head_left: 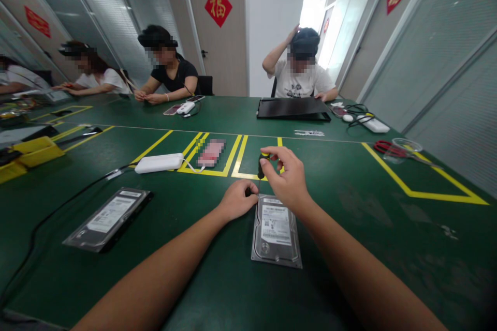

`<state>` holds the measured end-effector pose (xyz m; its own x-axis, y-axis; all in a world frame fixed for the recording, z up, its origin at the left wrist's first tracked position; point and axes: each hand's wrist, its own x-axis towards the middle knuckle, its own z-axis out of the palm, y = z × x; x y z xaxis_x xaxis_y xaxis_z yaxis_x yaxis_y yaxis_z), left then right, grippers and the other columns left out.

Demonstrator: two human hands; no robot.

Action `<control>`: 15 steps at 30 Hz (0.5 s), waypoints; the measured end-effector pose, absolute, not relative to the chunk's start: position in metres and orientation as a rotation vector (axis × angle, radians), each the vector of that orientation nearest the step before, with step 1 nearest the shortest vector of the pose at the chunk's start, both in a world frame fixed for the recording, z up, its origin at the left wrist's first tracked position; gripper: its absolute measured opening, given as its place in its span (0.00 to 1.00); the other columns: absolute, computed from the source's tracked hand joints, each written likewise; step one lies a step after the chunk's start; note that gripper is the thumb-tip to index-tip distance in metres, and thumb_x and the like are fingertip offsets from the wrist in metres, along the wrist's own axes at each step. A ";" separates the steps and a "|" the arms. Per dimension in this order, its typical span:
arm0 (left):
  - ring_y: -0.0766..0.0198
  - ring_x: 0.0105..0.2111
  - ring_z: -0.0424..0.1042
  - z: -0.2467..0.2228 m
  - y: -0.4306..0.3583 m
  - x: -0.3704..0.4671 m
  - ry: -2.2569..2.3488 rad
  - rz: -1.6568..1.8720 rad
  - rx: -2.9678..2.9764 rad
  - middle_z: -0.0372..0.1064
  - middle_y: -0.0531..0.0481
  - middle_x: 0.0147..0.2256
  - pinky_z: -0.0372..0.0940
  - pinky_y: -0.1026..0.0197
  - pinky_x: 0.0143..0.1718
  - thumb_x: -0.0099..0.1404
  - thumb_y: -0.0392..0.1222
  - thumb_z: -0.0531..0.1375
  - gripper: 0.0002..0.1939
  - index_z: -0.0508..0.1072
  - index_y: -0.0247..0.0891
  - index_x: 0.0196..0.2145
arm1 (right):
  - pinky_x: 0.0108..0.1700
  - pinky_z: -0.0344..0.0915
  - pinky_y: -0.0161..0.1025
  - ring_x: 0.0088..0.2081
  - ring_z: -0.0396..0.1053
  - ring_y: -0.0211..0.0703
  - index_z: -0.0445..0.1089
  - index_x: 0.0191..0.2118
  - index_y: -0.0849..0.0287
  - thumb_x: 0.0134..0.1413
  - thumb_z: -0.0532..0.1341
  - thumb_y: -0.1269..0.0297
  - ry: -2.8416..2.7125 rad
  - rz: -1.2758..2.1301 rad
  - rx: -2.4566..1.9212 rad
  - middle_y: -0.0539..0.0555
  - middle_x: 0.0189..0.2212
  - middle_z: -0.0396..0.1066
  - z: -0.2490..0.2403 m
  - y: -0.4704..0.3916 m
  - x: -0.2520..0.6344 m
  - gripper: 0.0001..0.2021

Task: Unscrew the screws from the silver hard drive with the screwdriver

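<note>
A silver hard drive (276, 227) with a white label lies flat in front of me on the green table (186, 279). Upright over its far left corner stands a screwdriver (261, 165) with a black and yellow handle. The fingers of my right hand (286, 173) are closed round that handle. My left hand (238, 199) is beside the same corner, fingers bent together near the screwdriver's tip; whatever they pinch is too small to make out. To the left lies a second hard drive (111, 217), label up.
A white power bank (159, 163) with a black cable lies at left, near a phone (212, 153). Yellow bins (39, 152) stand far left. Red cable (388, 148) and a clear lid lie right. Several people sit opposite, one behind a black panel (293, 108).
</note>
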<state>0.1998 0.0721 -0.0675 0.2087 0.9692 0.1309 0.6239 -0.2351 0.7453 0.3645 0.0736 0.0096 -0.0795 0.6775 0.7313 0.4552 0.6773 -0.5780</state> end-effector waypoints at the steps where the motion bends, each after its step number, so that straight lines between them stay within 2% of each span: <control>1: 0.63 0.31 0.68 -0.068 0.072 0.200 1.472 0.818 1.940 0.71 0.54 0.30 0.60 0.63 0.33 0.53 0.32 0.61 0.04 0.73 0.37 0.29 | 0.40 0.65 0.44 0.38 0.70 0.45 0.74 0.44 0.54 0.58 0.60 0.68 -1.716 0.237 -0.920 0.53 0.38 0.76 0.010 0.074 0.365 0.10; 10: 0.63 0.31 0.68 -0.070 0.073 0.199 1.458 0.815 1.941 0.71 0.53 0.30 0.60 0.63 0.34 0.53 0.32 0.61 0.04 0.72 0.37 0.29 | 0.40 0.65 0.44 0.37 0.70 0.45 0.75 0.44 0.54 0.57 0.60 0.69 -1.714 0.232 -0.931 0.52 0.37 0.76 0.011 0.071 0.364 0.11; 15: 0.63 0.31 0.68 -0.071 0.074 0.199 1.461 0.811 1.944 0.71 0.53 0.30 0.60 0.62 0.34 0.53 0.32 0.60 0.04 0.72 0.37 0.29 | 0.39 0.65 0.43 0.39 0.69 0.44 0.73 0.43 0.55 0.56 0.63 0.66 -1.694 0.246 -0.903 0.53 0.40 0.74 0.009 0.074 0.364 0.08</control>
<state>0.1989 0.0736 -0.0705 0.2194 0.9671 0.1291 0.6210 -0.2405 0.7460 0.3640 0.0737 0.0094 -0.0611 0.6727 0.7374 0.4348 0.6829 -0.5870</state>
